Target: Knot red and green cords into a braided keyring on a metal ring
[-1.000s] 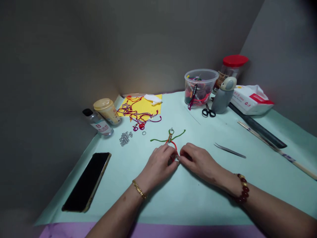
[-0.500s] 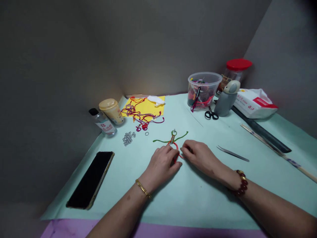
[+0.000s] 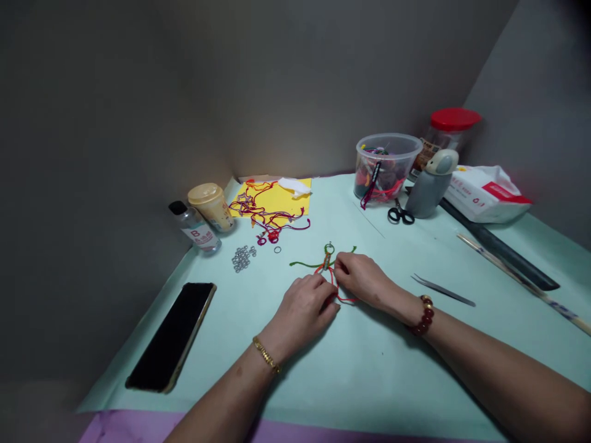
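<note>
A small knotted cord piece (image 3: 327, 262) lies on the table, with a thin ring (image 3: 329, 248) at its far end and green cord (image 3: 305, 265) sticking out to both sides. Red cord (image 3: 347, 300) loops from its near end. My left hand (image 3: 305, 307) rests on the table, fingers closed on the red cord just below the knotted piece. My right hand (image 3: 362, 278) is closed close beside the knots, fingertips at the red cord; its grip is partly hidden. Tweezers (image 3: 444, 290) lie to the right of my right hand.
Metal rings (image 3: 242, 259) and a phone (image 3: 172, 338) are at left, near a bottle (image 3: 199, 234) and a yellow-lidded cup (image 3: 215, 209). Cords lie over yellow paper (image 3: 272, 200). Behind stand a clear tub (image 3: 388, 169), scissors (image 3: 401, 215), a grey bottle (image 3: 427, 194) and a tissue pack (image 3: 489, 197).
My right hand has moved up beside the knotted piece, covering part of the right green cord. The red cord's tail now shows farther right. My left hand has hardly moved.
</note>
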Demonstrator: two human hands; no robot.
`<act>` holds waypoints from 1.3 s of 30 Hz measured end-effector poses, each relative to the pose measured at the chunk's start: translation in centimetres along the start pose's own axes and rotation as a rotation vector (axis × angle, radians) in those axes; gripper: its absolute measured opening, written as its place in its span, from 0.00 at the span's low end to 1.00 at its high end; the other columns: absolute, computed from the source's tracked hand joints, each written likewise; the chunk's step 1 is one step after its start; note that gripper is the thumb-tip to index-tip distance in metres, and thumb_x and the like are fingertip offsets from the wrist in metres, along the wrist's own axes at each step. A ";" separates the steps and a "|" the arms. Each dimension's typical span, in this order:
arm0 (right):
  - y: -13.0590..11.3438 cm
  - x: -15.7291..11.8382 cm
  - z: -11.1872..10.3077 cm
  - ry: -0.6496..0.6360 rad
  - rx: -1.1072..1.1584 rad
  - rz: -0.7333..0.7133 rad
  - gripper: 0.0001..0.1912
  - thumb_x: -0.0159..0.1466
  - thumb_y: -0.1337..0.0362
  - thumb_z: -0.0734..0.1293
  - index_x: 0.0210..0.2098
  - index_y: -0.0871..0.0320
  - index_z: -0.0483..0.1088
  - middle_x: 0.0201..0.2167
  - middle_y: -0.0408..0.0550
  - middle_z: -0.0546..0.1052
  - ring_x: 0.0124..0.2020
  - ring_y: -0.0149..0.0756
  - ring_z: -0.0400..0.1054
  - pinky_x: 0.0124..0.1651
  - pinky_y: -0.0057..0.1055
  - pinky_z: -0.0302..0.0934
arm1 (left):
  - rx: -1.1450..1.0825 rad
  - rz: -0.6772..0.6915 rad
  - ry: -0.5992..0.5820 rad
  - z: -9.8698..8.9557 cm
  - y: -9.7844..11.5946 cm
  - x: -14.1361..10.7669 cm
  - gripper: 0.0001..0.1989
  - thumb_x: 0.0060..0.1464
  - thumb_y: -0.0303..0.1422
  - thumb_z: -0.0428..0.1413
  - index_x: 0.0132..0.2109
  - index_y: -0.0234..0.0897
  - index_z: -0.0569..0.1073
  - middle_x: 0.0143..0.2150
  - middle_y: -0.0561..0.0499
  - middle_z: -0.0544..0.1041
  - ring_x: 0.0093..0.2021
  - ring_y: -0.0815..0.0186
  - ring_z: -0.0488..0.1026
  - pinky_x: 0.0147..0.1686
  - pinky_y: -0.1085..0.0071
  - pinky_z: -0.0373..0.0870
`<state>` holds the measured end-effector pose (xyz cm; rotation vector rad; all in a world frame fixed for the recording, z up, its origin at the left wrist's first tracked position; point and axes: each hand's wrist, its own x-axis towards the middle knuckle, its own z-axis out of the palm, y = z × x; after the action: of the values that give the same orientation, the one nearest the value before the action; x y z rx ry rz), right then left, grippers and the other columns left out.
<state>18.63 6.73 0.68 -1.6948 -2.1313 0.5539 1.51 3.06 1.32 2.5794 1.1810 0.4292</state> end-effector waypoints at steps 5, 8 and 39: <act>0.1 -0.4 -0.4 0.018 0.048 -0.008 0.06 0.62 0.69 0.59 0.30 0.56 0.65 0.26 0.44 0.73 0.27 0.33 0.62 0.30 0.28 0.48 | -0.222 -0.048 0.105 -1.6 -1.6 0.0 0.08 0.62 0.29 0.48 0.43 0.38 0.73 0.40 0.49 0.75 0.41 0.65 0.72 0.42 0.69 0.66; 0.0 -1.1 -0.6 0.088 0.078 -0.044 0.06 0.64 0.68 0.59 0.32 0.56 0.66 0.29 0.44 0.74 0.30 0.33 0.64 0.33 0.29 0.51 | -0.200 -0.169 0.209 -2.5 -3.0 -0.1 0.09 0.63 0.29 0.48 0.42 0.38 0.73 0.40 0.50 0.75 0.40 0.65 0.72 0.41 0.70 0.66; -2.2 -2.8 2.0 0.125 0.082 -0.208 0.07 0.63 0.67 0.62 0.27 0.57 0.64 0.27 0.44 0.71 0.32 0.36 0.61 0.39 0.33 0.49 | -0.314 -0.281 0.079 -1.1 -2.5 -0.2 0.07 0.60 0.27 0.47 0.37 0.39 0.69 0.32 0.55 0.73 0.32 0.68 0.69 0.33 0.73 0.62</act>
<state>16.34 3.35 -0.04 -1.4051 -2.1306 0.4560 -0.76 4.56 1.43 2.1122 1.3565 0.6025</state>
